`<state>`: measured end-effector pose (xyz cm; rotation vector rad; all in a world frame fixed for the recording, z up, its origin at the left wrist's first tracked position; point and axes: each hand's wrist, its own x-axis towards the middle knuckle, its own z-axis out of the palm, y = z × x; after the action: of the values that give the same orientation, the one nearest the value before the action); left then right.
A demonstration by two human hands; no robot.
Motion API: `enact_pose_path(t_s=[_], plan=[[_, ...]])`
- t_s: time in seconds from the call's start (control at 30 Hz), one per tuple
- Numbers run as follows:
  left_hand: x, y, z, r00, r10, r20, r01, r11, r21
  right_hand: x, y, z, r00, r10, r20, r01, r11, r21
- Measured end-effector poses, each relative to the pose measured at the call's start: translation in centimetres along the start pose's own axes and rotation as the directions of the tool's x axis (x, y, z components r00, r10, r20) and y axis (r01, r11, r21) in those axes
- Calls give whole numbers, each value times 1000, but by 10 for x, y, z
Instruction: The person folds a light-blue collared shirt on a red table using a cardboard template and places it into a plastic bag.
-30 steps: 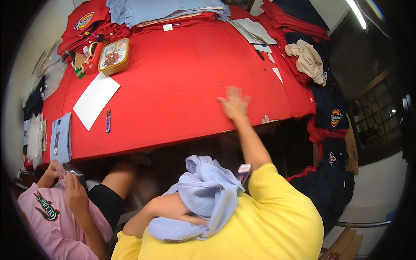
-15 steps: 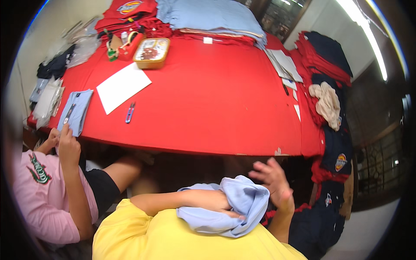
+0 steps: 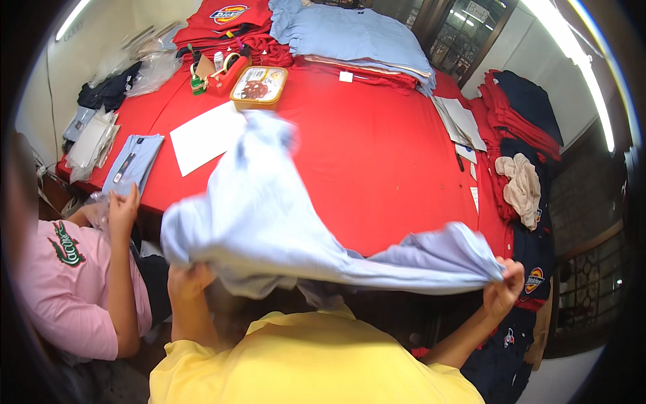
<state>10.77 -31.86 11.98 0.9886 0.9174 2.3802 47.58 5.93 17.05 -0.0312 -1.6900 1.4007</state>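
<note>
A light blue shirt (image 3: 269, 215) is spread in the air over the near edge of the red-covered table (image 3: 377, 155), blurred by motion. At its left end my left hand (image 3: 191, 279) is closed on the cloth, its fingers partly hidden under the fabric. My right hand (image 3: 506, 288) pinches the gathered right end, which is pulled taut between the two hands. The far part of the shirt billows toward a white sheet (image 3: 202, 138) and covers its right corner.
At the left, a co-worker in a pink shirt (image 3: 81, 289) handles a clear bag near a folded blue shirt (image 3: 134, 160). Behind stand a plastic tub (image 3: 259, 87), a red holder with tools and stacked blue shirts (image 3: 363, 40). Folded navy and red clothes (image 3: 525, 101) line the right side.
The shirt has gone from a bundle at my chest to spread out over the table edge. My right hand, open before, now grips its right end; my left hand has moved left.
</note>
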Motion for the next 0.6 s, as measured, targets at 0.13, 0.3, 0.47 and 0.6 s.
enact_pose_path(t_s=[0.13,0.3,0.47,0.6], plan=[[14,-8,15,990,139,23,-141,974,175,20,-32,0,978,-193,-82,176,969,-176],[120,-16,37,973,222,-58,-180,895,408,100,-53,-25,881,-471,-53,147,377,-915],[358,-85,91,996,55,76,-93,587,804,282,38,-52,991,-29,-133,-104,471,-876],[506,-158,-5,961,-234,-148,266,635,725,402,232,-45,996,44,-71,-76,114,-991]])
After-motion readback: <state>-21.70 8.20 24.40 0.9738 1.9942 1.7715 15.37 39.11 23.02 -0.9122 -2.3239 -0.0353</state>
